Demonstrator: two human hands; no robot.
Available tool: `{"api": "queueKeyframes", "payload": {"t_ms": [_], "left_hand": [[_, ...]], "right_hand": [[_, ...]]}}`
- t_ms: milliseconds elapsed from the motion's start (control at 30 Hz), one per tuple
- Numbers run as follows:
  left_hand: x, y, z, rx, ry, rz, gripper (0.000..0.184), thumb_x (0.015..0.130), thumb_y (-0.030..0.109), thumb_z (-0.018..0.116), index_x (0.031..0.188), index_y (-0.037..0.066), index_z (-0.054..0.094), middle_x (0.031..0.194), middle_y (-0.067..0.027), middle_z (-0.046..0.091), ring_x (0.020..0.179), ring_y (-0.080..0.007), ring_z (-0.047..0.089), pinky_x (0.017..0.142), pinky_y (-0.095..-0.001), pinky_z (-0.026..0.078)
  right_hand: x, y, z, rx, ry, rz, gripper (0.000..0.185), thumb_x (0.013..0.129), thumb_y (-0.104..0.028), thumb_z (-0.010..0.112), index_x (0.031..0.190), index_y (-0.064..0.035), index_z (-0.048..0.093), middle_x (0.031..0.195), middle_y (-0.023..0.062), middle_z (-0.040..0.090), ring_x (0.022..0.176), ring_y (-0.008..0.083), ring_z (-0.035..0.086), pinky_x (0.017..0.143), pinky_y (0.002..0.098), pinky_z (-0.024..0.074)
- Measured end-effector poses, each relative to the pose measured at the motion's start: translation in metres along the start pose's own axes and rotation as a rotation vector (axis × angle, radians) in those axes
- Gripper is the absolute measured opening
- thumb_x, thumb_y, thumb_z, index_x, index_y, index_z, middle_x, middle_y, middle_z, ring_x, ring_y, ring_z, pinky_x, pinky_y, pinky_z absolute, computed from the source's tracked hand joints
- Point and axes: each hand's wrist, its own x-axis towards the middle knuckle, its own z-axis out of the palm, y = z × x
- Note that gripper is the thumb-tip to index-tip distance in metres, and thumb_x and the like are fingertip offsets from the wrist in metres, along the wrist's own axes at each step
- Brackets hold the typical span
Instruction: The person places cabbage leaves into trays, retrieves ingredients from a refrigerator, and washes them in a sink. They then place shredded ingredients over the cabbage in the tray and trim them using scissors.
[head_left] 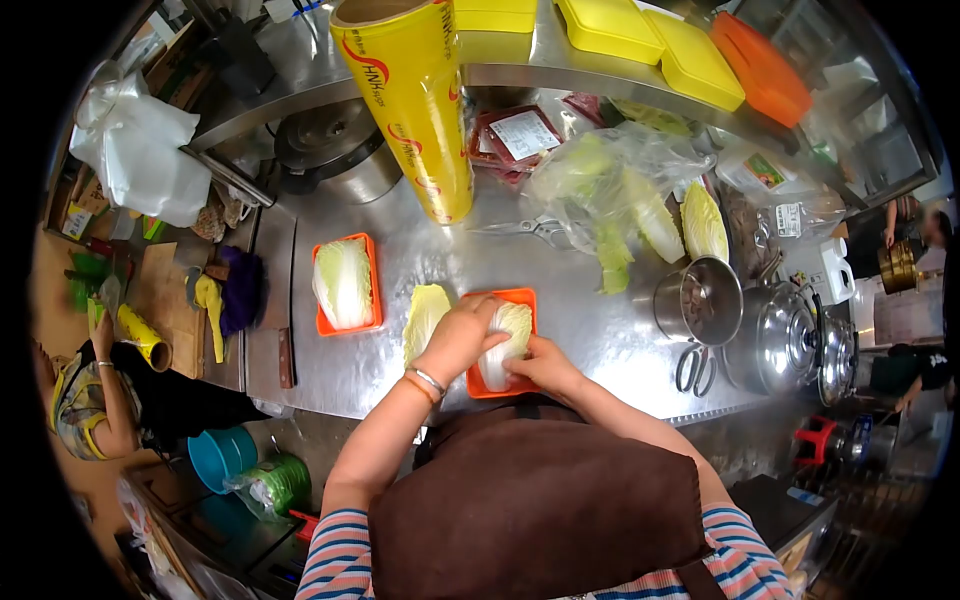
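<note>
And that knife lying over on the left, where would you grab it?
Probably best by its brown handle, coming from the near side: the handle sits at the near end, while the long, slim blade stretches away across the counter.

Heavy fisheye: 4 black corners, long grey metal shelf edge (560, 77) bowed. Bright white glare on flat silver steel tabletop (620, 345); lower right dim, outer edges soft.
</note>
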Motion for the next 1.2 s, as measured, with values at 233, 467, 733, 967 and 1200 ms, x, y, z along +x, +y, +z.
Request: {"api": "queueKeyframes", "payload": {"t_ms": [233,467,733,967,1200], "left_hand": [[-0.017,0.014,-0.018,0.141,0.268,0.03,0.043,0.075,0.016,0.071,0.112,0.001,0.058,0.119,-0.0162,0.056,0.111,-0.0342,0.052,0.095,-0.0397,0.043],[-0.075,-0.033,-0.042,0.342,0.293,-0.5,0.051,0.075,0.018,0.071,0.12,0.001,0.053,0.11,-0.0216,0.06,0.094,-0.0352,0.061,0.079,-0.0413,0.05],[-0.086,-0.031,-0.016,-0.152,0.467,-0.585,0.04,0.074,0.007,0.066,0.113,0.003,0.056,0.083,-0.0116,0.064,0.07,-0.0263,0.064,0.06,-0.0348,0.051],[-0.04,0.102,-0.033,-0.305,0.412,-0.006,0.05,0.075,0.007,0.07,0.121,0.002,0.052,0.098,-0.0127,0.059,0.074,-0.0205,0.061,0.068,-0.0305,0.051],[-0.058,0.039,-0.036,-0.711,0.535,-0.329,0.036,0.085,0.007,0.063,0.12,0.003,0.054,0.1,-0.0066,0.061,0.082,-0.012,0.06,0.066,-0.0251,0.05]], "right_hand": [[0.002,0.0,0.006,0.073,-0.014,-0.008,0.027,0.083,-0.004,0.065,0.109,0.001,0.057,0.091,0.0088,0.063,0.077,0.0134,0.063,0.064,0.0244,0.0539],[-0.014,-0.017,0.006,-0.642,0.104,-0.097,0.028,0.08,-0.013,0.07,0.102,0.0028,0.06,0.082,0.011,0.067,0.078,0.0173,0.066,0.067,0.0302,0.0532],[-0.059,-0.063,0.006,-0.725,0.098,-0.245,0.039,0.083,-0.025,0.069,0.109,0.0015,0.059,0.094,0.016,0.067,0.088,0.0226,0.065,0.075,0.035,0.051],[-0.05,-0.084,0.041,0.168,-0.017,-0.459,0.031,0.09,-0.022,0.062,0.113,-0.0018,0.057,0.105,0.0055,0.062,0.095,0.0117,0.059,0.08,0.0272,0.0495],[-0.045,-0.063,-0.028,0.171,0.054,-0.213,0.012,0.09,-0.01,0.056,0.101,-0.0061,0.057,0.094,0.0041,0.062,0.089,0.0129,0.06,0.076,0.0268,0.0493]]}}
